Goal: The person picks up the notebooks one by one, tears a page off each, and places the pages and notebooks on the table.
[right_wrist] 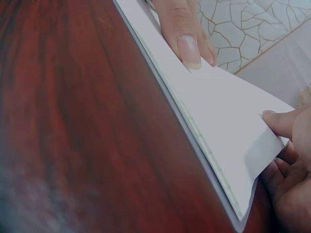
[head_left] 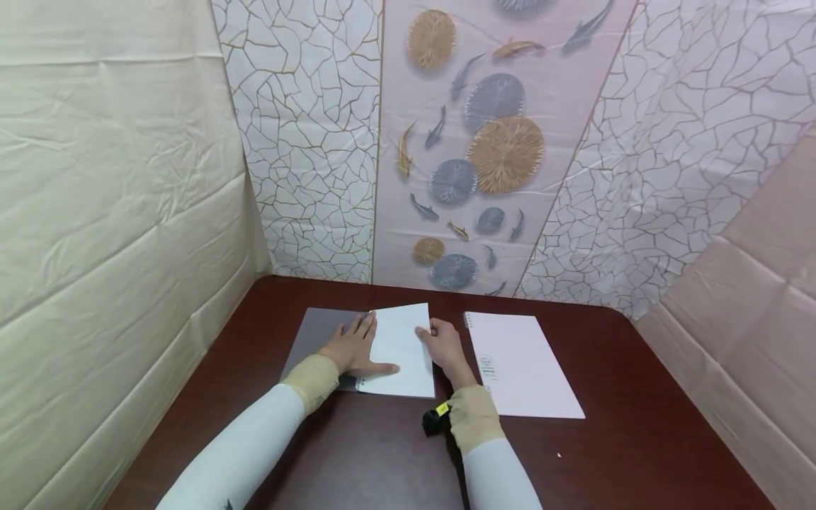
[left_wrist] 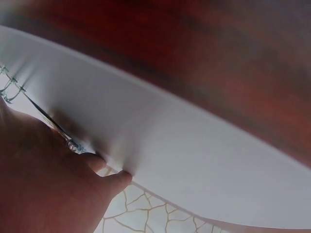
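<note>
A spiral notebook lies spread on the dark red table, its grey cover (head_left: 311, 336) to the left and a white page (head_left: 403, 358) to the right. My left hand (head_left: 354, 350) rests across the binding with fingers spread, and its thumb (right_wrist: 188, 51) presses on the page. Metal rings (left_wrist: 12, 85) show beside that hand in the left wrist view. At the page's right edge, my right hand (head_left: 446, 347) pinches the paper between thumb and fingers. The paper (right_wrist: 257, 136) bends up at this edge in the right wrist view.
Another notebook (head_left: 525, 365), white with spiral binding and small print, lies to the right. A black device with a yellow tag (head_left: 443, 409) sits at my right wrist. One small white scrap (head_left: 559, 455) lies nearer the front. Patterned cloth (head_left: 306, 177) hangs behind the table.
</note>
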The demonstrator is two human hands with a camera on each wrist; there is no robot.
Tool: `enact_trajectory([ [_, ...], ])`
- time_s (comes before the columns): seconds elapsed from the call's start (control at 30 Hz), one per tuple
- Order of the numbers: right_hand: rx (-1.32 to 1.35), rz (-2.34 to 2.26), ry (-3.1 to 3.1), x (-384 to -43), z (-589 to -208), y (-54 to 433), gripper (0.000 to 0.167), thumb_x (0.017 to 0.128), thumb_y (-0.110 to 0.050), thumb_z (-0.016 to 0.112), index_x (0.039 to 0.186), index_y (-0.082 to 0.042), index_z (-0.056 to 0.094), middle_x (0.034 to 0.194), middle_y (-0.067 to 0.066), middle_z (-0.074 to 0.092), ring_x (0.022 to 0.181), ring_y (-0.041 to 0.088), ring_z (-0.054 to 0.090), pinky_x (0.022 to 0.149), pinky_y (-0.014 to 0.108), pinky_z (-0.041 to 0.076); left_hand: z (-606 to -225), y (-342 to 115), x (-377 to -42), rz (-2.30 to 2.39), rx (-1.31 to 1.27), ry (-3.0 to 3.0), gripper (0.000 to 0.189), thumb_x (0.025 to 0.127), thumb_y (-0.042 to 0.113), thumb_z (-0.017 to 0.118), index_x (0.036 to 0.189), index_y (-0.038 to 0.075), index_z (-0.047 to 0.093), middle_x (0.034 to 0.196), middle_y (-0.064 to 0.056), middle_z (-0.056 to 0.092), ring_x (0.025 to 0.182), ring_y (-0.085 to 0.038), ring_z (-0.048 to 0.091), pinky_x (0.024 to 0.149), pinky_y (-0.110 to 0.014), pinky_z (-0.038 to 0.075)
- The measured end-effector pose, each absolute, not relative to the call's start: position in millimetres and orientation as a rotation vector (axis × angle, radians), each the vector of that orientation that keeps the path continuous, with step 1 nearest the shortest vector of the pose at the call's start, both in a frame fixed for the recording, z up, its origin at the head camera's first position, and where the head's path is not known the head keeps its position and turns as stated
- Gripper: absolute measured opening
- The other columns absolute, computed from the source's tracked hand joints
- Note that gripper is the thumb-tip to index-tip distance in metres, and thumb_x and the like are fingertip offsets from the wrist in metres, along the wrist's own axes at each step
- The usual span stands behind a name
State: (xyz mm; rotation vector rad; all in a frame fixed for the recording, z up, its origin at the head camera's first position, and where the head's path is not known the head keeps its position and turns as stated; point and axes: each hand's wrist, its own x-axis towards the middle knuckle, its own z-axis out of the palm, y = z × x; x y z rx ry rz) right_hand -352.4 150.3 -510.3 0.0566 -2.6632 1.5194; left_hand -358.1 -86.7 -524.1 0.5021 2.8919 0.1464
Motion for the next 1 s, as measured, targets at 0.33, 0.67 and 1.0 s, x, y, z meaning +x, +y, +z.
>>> enact_trajectory([
  [0.33,0.094,1.515,-2.669,-352.5,-511.9,151.9,0.032,0.107,-0.026,0.066,0.086,-0.004,0.055,0.064,-0.001,0.04,0.056,0.017,0.035,0.057,0.033,0.038,-517.4,-86.2,-352.4,0.157,0.497,2.875,0.142,0.072,0.108,0.032,0.171,0.011,-0.001,0.178,-0.002,-0.011,0.163,-0.031,-0.001,0.128,-0.063,0.007],
  [0.67,0.132,1.53,-2.68,-349.2,-510.5,154.9,0.028,0.108,-0.027,0.065,0.093,-0.004,0.06,0.066,0.0,0.041,0.057,0.018,0.036,0.06,0.034,0.039,-518.0,-85.1,-352.6,0.173,0.495,2.873,0.142,0.072,0.107,0.036,0.171,0.011,0.0,0.178,-0.003,-0.009,0.163,-0.032,-0.001,0.127,-0.063,0.006],
  [1.0,0.177,1.554,-2.664,-346.3,-509.3,156.0,0.026,0.109,-0.027,0.064,0.096,-0.004,0.061,0.066,0.0,0.041,0.057,0.018,0.036,0.059,0.034,0.038,-518.2,-84.5,-352.4,0.162,0.499,2.878,0.141,0.073,0.106,0.035,0.171,0.011,-0.001,0.178,-0.003,-0.01,0.164,-0.033,0.001,0.127,-0.064,0.008],
])
